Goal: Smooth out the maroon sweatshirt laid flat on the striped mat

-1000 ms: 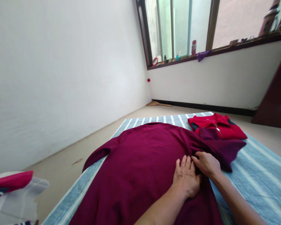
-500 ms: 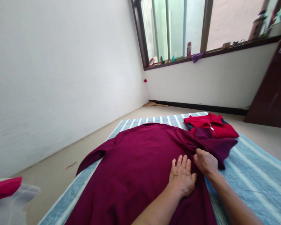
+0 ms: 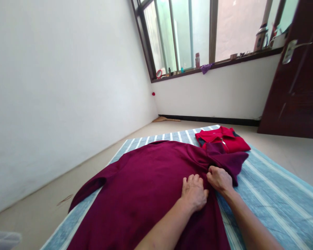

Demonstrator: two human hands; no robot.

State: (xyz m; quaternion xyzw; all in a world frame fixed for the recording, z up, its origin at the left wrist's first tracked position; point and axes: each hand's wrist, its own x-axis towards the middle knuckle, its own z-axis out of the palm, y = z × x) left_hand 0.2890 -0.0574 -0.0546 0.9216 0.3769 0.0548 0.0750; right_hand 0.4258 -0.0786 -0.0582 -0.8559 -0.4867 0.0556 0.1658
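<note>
A long-sleeved maroon garment lies spread over a striped blue cloth. My left hand rests on its right half, palm down, with the fingers slightly bent and the thumb held apart. Just to the right, my right hand is closed on the garment's side edge, below the sleeve on that side. That sleeve is folded and bunched beyond my right hand, close against a folded red jacket with a zip. The other sleeve stretches out to the left, over the cloth's edge.
The striped blue cloth covers the raised surface under the garment. A white wall stands on the left, and a dark red door on the right. Bottles and small items line the window sill. A broom lies in the far corner.
My left hand's fingers, flat and spread before, are now more bent. My right hand keeps its hold on the garment's edge. The view has swung a little to the right.
</note>
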